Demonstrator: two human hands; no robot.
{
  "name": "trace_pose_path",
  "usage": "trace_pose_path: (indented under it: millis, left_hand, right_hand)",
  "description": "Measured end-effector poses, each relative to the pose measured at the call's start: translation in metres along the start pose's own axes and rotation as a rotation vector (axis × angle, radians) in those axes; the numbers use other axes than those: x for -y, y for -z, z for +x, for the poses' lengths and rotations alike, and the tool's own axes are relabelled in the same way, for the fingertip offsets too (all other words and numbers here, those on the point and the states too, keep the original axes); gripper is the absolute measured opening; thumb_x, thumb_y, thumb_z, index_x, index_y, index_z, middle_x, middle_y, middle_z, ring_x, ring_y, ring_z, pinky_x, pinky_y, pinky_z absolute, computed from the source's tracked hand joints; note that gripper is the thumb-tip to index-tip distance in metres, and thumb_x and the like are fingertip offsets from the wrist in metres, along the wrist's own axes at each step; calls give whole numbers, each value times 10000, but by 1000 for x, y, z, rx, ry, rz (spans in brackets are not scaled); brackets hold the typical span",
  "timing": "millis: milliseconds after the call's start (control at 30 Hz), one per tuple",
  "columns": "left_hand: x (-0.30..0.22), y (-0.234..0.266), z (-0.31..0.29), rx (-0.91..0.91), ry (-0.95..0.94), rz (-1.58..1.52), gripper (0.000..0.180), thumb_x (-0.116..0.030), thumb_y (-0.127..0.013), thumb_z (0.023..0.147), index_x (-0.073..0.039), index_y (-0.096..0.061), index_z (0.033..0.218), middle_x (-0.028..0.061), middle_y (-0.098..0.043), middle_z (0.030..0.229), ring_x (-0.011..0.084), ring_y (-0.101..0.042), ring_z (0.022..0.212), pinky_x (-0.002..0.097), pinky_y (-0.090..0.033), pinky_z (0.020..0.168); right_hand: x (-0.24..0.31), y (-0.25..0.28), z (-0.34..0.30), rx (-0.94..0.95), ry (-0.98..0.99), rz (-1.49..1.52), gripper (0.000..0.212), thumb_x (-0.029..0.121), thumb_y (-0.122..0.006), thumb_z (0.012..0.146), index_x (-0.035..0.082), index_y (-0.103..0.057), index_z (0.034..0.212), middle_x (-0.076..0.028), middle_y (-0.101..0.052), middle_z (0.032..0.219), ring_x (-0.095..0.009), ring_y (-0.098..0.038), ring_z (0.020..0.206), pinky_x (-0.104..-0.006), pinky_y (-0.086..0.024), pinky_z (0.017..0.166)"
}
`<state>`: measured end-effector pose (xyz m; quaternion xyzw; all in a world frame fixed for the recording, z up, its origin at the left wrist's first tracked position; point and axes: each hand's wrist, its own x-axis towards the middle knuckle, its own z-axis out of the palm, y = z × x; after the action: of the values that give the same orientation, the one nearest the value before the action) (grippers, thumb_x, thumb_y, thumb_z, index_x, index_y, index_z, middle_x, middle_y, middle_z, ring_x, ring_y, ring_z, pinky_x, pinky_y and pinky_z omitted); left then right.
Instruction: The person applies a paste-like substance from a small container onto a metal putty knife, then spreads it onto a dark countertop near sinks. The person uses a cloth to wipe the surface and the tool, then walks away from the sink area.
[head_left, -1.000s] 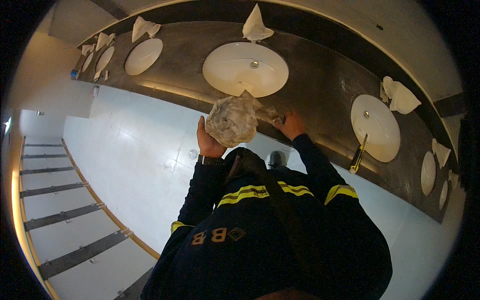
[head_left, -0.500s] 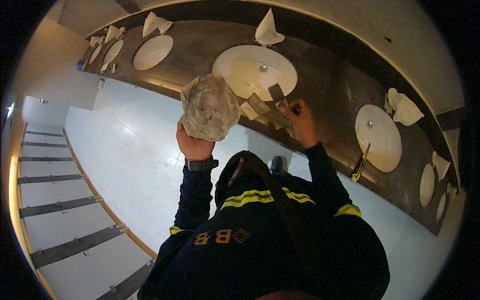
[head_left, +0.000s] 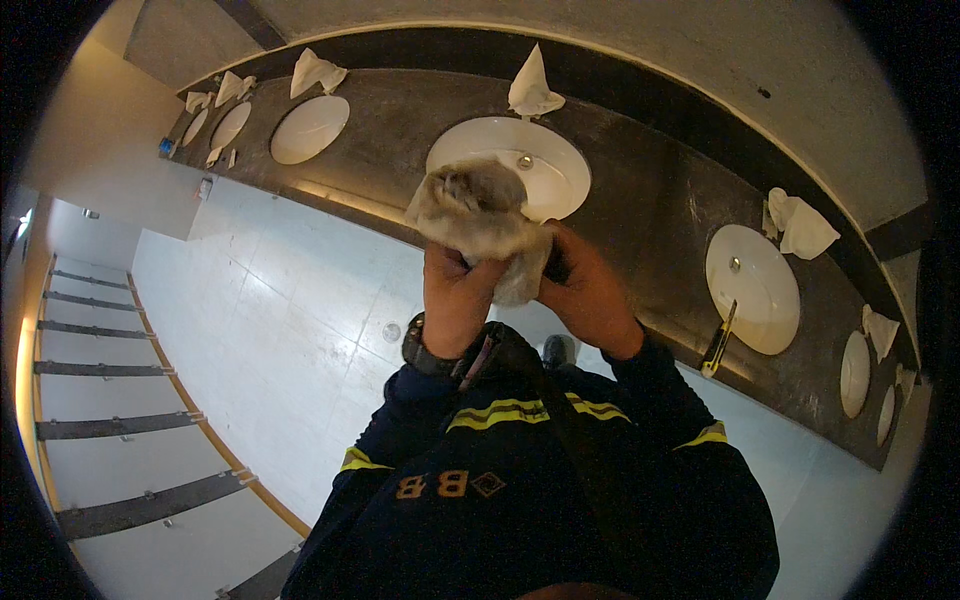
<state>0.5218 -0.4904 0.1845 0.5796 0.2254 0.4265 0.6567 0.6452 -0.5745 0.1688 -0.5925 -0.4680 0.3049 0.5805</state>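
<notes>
A crumpled grey-white wad of wrapping is held up in front of me over the dark counter. My left hand, with a dark watch on its wrist, grips the wad from below. My right hand presses against the wad's right side, fingers closed on its lower edge. Just behind the wad lies a round white basin, with a white-wrapped tap at its back. My dark sleeves carry yellow stripes.
More white basins line the long curved counter, each with a wrapped tap. A yellow utility knife lies at the counter's edge by the right basin. Pale tiled floor with a round drain spreads to the left.
My left hand has lowered the wad toward the middle basin. My right hand has left the counter by the basin and come over to join it on the wad.
</notes>
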Motion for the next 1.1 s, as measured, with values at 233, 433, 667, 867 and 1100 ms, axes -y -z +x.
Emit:
trace_pose_path:
  millis: [233,433,667,867,1100]
  left_hand:
    - [1,-8,25,-14,-99,38,264,-103,-643,843,16,-556,1062,106,-649,976,152,-623,878,279,-499,757]
    - [-13,21,25,317,-59,266,231,-123,-604,859,28,-587,1032,105,-661,913,145,-634,822,274,-508,724]
    - [2,-1,24,46,43,-80,191,-131,-600,871,3,-609,1007,84,-661,928,118,-623,792,259,-503,683]
    - [-6,41,22,356,38,146,182,-120,-597,866,7,-611,995,76,-657,950,124,-619,849,261,-498,731]
    - [23,28,29,103,245,-34,274,-114,-595,868,26,-555,1101,128,-646,956,163,-628,872,276,-508,756]
  right_hand:
    - [1,-14,-9,129,-307,112,344,242,-570,888,-9,-564,1122,-144,-640,960,-214,-616,892,-339,-487,780]
    - [7,26,-5,278,-48,-62,313,301,-529,908,3,-612,948,-141,-618,755,-228,-584,716,-373,-458,667]
    - [15,14,-16,120,-111,-81,349,332,-537,899,-7,-611,925,-178,-604,754,-261,-578,701,-383,-451,667]
    - [40,38,-7,352,-176,-266,349,335,-538,899,-6,-584,836,-168,-570,729,-256,-527,656,-394,-423,625]
    - [4,23,-10,175,-157,-77,338,309,-545,901,-16,-569,813,-169,-536,702,-251,-507,647,-391,-414,624]
